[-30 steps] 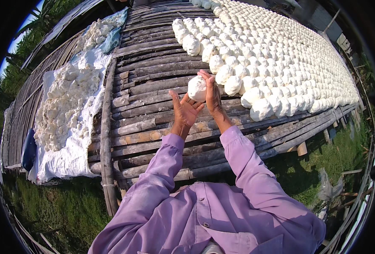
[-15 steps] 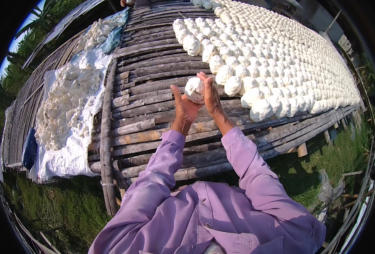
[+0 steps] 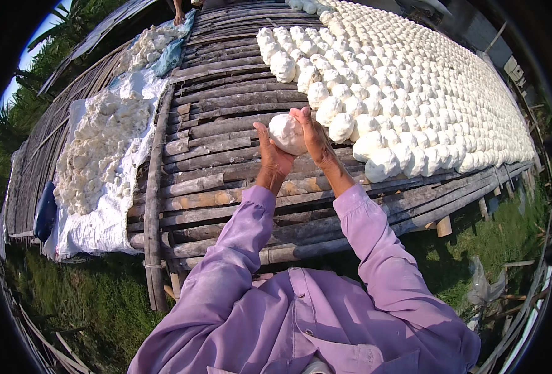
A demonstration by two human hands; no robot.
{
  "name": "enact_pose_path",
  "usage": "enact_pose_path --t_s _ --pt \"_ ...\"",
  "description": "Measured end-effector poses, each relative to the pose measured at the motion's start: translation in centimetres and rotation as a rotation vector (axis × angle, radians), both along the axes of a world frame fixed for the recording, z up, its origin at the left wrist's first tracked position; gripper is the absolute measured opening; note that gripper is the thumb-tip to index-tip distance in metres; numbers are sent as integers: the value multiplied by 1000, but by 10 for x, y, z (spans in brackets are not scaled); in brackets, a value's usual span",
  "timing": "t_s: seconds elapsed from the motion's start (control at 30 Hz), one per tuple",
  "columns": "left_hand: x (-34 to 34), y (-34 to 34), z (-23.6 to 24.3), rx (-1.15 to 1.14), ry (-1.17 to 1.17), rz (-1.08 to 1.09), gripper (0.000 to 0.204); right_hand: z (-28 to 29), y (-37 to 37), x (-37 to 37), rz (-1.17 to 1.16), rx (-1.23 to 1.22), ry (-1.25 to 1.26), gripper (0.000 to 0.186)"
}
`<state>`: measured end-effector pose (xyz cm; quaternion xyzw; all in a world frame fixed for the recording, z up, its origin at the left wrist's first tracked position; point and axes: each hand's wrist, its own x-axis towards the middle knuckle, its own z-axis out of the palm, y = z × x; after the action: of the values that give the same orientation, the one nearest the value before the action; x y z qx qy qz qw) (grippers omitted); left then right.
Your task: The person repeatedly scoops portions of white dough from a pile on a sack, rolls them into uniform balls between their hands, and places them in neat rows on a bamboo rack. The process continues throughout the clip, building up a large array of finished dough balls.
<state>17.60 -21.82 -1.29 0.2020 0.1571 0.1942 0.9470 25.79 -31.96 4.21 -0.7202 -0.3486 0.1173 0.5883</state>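
Observation:
Between my palms sits a rounded white ball of a dough-like, moist material [image 3: 288, 133]. My left hand [image 3: 274, 157] cups it from the left and below, thumb up along its side. Against its right side presses my right hand [image 3: 316, 142], fingers together and pointing upward. Both hands hold the ball above a rack of bamboo poles [image 3: 226, 181]. Just right of my right hand begin tight rows of similar white balls [image 3: 407, 100] laid on the same rack. What exactly the material is cannot be told.
Left of a raised pole [image 3: 158, 187], a loose white lumpy mass [image 3: 98, 149] lies on a white sheet [image 3: 101, 240]. A dark blue object [image 3: 45, 210] rests at its left edge. Another person's hand [image 3: 179, 18] is at the far lumps. Grass [image 3: 89, 296] lies below the rack's near edge.
The ball has turned between my palms and shows a smoother face. My right hand has shifted slightly. The other person's hand has come down toward the far lumps.

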Motion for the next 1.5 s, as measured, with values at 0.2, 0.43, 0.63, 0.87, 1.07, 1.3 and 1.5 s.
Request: enact_pose_path --t_s 0.2,0.43,0.63,0.87,1.07,1.3,1.5 --pt "17 -8 8 112 -68 -24 101 -3 4 9 -178 -110 -643 81" --pt "18 -20 2 164 18 -88 109 -14 -15 34 -148 155 179 92" --pt "39 -33 10 241 -4 -82 92 -8 -27 24 -224 145 -212 71" --pt "18 -55 -8 158 148 -336 110 -47 -66 16 -199 316 -21 76" --pt "44 -78 -35 302 156 -358 112 -50 -115 30 -95 -70 -157 89" --pt "78 -77 -48 346 239 -362 110 -55 -120 76 -319 -168 4 68" --pt "94 -78 -77 434 156 -460 105 -75 -118 65 -379 -520 -507 58"
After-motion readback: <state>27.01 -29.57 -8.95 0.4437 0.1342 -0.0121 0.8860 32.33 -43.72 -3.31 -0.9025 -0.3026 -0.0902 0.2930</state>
